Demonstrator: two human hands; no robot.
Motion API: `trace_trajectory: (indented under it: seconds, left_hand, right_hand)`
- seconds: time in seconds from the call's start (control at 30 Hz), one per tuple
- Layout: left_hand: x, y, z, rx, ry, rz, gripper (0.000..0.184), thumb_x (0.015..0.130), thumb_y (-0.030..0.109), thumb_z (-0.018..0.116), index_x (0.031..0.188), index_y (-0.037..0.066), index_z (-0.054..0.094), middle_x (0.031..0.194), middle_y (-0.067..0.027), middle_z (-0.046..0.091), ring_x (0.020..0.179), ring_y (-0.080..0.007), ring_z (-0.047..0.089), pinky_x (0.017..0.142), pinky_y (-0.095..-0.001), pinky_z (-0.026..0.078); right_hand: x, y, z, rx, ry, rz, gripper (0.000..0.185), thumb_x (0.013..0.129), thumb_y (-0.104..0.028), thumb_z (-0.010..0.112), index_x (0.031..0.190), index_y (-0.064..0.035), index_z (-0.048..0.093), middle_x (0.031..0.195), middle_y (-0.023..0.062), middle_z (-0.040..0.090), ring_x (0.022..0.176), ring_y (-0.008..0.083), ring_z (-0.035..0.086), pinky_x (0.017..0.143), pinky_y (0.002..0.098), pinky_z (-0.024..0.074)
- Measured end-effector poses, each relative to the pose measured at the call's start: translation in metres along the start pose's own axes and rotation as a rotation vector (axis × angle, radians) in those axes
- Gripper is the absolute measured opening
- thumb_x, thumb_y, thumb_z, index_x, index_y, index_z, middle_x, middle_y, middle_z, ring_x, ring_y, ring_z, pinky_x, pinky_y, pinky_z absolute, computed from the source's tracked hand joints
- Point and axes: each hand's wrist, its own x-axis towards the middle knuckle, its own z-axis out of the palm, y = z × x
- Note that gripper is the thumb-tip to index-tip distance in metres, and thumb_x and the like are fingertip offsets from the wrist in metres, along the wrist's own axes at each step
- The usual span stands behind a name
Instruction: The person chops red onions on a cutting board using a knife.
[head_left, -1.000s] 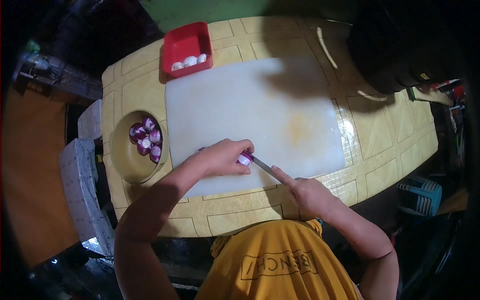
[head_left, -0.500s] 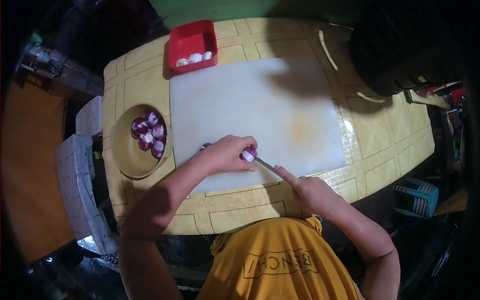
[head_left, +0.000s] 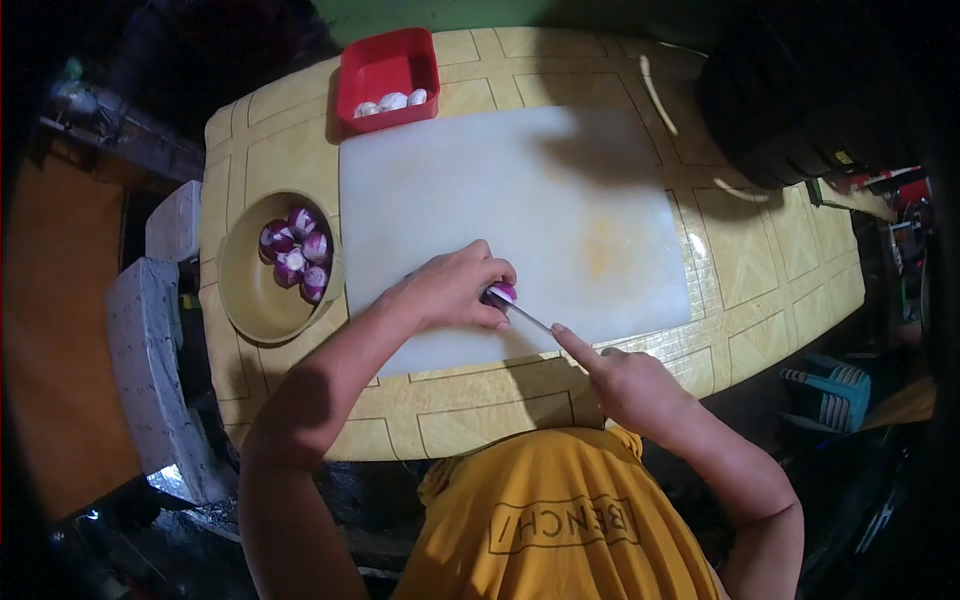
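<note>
Broadly, the table [head_left: 480,400] is filling the middle of the view, and the white board [head_left: 490,200] is lying on it. The bowl [head_left: 250,290] is standing by the board's left edge; the red box [head_left: 385,72] is sitting at its far left corner. The left hand [head_left: 452,286] is pinching 1 onion [head_left: 507,292] between thumb and fingers, over the board's near part. The right hand [head_left: 640,388] is gripping the knife [head_left: 531,322], index finger pointing along the blade, which is meeting that onion. Other onions [head_left: 290,264] are resting in the bowl; 3 garlic bulbs [head_left: 393,101] are lying in the box.
</note>
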Motion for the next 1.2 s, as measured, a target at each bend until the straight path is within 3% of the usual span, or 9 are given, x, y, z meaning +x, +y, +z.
trace_trajectory:
  seconds: [0.33, 0.8, 0.9, 0.97, 1.07, 1.17, 1.2]
  left_hand:
    - [-0.005, -0.001, -0.004, -0.013, -0.038, 0.013, 0.055, 0.074, 0.032, 0.089, 0.122, 0.015, 0.067, 0.111, -0.0129, 0.057, 0.107, -0.0338, 0.061, 0.093, -0.0417, 0.05]
    - [-0.007, -0.007, 0.004, 0.0, 0.012, 0.046, 0.054, 0.075, 0.034, 0.089, 0.12, 0.013, 0.068, 0.111, -0.0126, 0.057, 0.106, -0.0334, 0.062, 0.092, -0.0427, 0.051]
    - [-0.012, -0.014, 0.01, 0.014, 0.052, 0.09, 0.064, 0.072, 0.038, 0.09, 0.126, 0.013, 0.066, 0.115, -0.0137, 0.058, 0.108, -0.0344, 0.063, 0.093, -0.0449, 0.051]
    - [-0.02, -0.014, 0.011, 0.028, 0.153, 0.159, 0.076, 0.073, 0.032, 0.09, 0.139, 0.013, 0.059, 0.127, -0.0143, 0.057, 0.116, -0.033, 0.062, 0.097, -0.0422, 0.051]
    - [-0.019, -0.009, 0.01, 0.07, 0.087, 0.104, 0.084, 0.072, 0.03, 0.091, 0.146, 0.013, 0.053, 0.134, -0.0145, 0.055, 0.12, -0.0329, 0.061, 0.1, -0.0416, 0.051]
    - [-0.012, -0.009, 0.018, -0.01, 0.041, 0.145, 0.086, 0.07, 0.03, 0.093, 0.145, 0.014, 0.053, 0.126, -0.0141, 0.058, 0.116, -0.0363, 0.062, 0.096, -0.0437, 0.053]
    - [-0.01, -0.01, 0.02, -0.006, 0.043, 0.148, 0.086, 0.07, 0.03, 0.093, 0.145, 0.014, 0.053, 0.126, -0.0141, 0.058, 0.116, -0.0363, 0.062, 0.096, -0.0437, 0.053]
  right_hand:
    - [-0.005, -0.004, -0.007, -0.127, 0.003, -0.014, 0.079, 0.094, -0.01, 0.058, 0.164, -0.0229, 0.024, 0.071, 0.0193, 0.065, 0.065, 0.0397, 0.067, 0.065, 0.0516, 0.0552]
    - [0.003, -0.001, 0.01, -0.076, 0.001, -0.018, 0.078, 0.093, -0.009, 0.059, 0.163, -0.0228, 0.026, 0.075, 0.0203, 0.067, 0.065, 0.039, 0.067, 0.063, 0.0518, 0.0535]
    - [-0.014, 0.003, 0.004, -0.052, -0.004, 0.031, 0.079, 0.093, -0.008, 0.059, 0.163, -0.024, 0.026, 0.078, 0.0204, 0.068, 0.068, 0.0404, 0.067, 0.066, 0.0526, 0.054]
    - [-0.02, 0.01, 0.001, -0.043, 0.047, 0.036, 0.08, 0.092, -0.007, 0.059, 0.163, -0.0246, 0.026, 0.079, 0.0204, 0.068, 0.07, 0.0411, 0.068, 0.067, 0.0529, 0.0542]
    - [-0.022, 0.019, 0.005, -0.115, 0.032, 0.043, 0.08, 0.093, -0.009, 0.058, 0.164, -0.0248, 0.025, 0.08, 0.0188, 0.068, 0.074, 0.0377, 0.069, 0.068, 0.0484, 0.0546]
    - [-0.019, 0.025, 0.01, -0.057, 0.053, -0.022, 0.08, 0.094, -0.009, 0.058, 0.164, -0.025, 0.023, 0.08, 0.0204, 0.067, 0.075, 0.0375, 0.069, 0.069, 0.0482, 0.054]
    - [-0.019, 0.026, 0.009, 0.036, 0.107, 0.0, 0.075, 0.092, -0.009, 0.06, 0.16, -0.0209, 0.031, 0.08, 0.0209, 0.066, 0.074, 0.0374, 0.069, 0.068, 0.0474, 0.0538]
